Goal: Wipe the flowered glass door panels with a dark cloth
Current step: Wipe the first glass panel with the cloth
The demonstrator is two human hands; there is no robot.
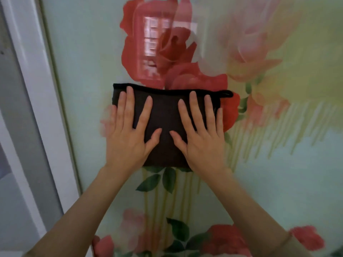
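A folded dark cloth [165,112] lies flat against the flowered glass door panel [83,62], just below a large red rose print. My left hand [128,134] presses on the cloth's left half with straight, spread fingers. My right hand [202,136] presses on its right half the same way. The two thumbs nearly meet at the cloth's middle. The cloth's lower edge shows between my wrists.
A white door frame [35,80] runs down the left side of the panel. The glass reflects a window over the rose [154,49]. Paler pink roses and green leaves cover the panel to the right and below.
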